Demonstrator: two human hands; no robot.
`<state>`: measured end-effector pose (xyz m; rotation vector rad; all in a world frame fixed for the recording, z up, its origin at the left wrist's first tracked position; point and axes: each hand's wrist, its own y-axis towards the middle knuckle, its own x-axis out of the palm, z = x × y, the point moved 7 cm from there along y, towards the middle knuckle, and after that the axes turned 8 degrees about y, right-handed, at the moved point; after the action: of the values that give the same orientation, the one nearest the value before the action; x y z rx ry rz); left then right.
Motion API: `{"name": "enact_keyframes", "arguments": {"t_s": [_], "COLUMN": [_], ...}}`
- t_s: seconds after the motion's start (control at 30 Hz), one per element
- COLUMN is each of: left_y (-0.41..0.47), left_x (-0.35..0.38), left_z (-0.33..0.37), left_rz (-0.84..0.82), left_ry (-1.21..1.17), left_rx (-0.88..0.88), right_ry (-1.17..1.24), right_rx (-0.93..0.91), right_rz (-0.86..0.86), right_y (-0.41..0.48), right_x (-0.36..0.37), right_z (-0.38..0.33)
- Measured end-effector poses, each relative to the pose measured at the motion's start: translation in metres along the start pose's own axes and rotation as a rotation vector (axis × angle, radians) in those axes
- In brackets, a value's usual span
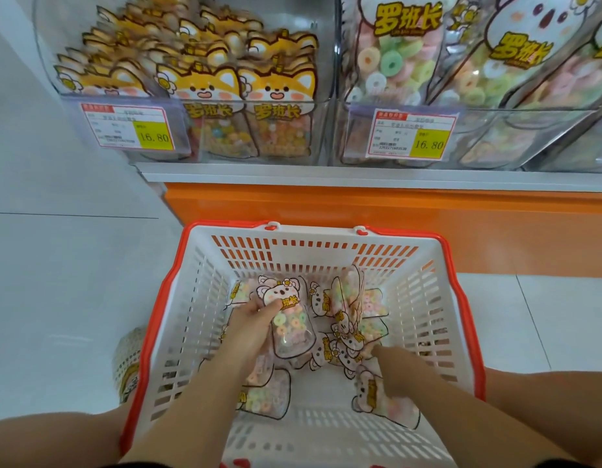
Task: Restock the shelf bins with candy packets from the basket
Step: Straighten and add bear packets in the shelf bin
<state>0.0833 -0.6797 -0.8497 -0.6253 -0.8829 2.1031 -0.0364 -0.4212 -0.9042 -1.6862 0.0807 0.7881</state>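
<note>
Your left hand [255, 327] is down inside the basket [313, 256]. Its fingers are curled round a candy packet [290, 327] printed with a pink bear and full of pastel rings. The packet is tilted, its head toward the basket's far wall. Your right hand [392, 371] reaches into the near right of the basket, fingertips at the heap of loose packets [348, 315]. Its fingers are blurred and turned away, so I cannot tell whether it grips anything. More such packets lie flat on the basket floor, one partly under your left forearm and one under your right wrist. Another stands almost upright in the heap.

The basket sits on pale floor tiles [56, 298], close to the orange plinth [360, 211] of the shelf. Above the plinth, a white ledge [293, 172] carries two clear bins. The right bin [529, 136] holds ring-candy packets like yours, leaning back. The left bin [178, 153] is packed with fox-faced packets [205, 82]. Each bin's clear front wall rises between you and its contents. A price tag [412, 133] reading 16.80 hangs on the right front, and one like it hangs on the left. Beside the basket's left wall, a patterned bag [129, 359] is half hidden by the rim. Your left knee [39, 440] and right knee [563, 400] flank the basket.
</note>
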Motion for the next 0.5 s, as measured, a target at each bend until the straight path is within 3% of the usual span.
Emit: {"name": "enact_keyframes", "arguments": {"t_s": [0.23,0.5], "left_y": [-0.013,-0.070], "left_x": [-0.008,-0.006], "left_z": [0.011,0.067], "left_rz": [0.062,-0.031], "left_ry": [0.169,0.053], "left_rx": [0.082,0.260], "right_ry": [0.183,0.713], "right_rx": [-0.248,-0.513], "right_rz": [-0.227,-0.013], "right_y": [-0.039,-0.138], "right_x": [-0.046,-0.141], "right_z": [-0.036,-0.050]}}
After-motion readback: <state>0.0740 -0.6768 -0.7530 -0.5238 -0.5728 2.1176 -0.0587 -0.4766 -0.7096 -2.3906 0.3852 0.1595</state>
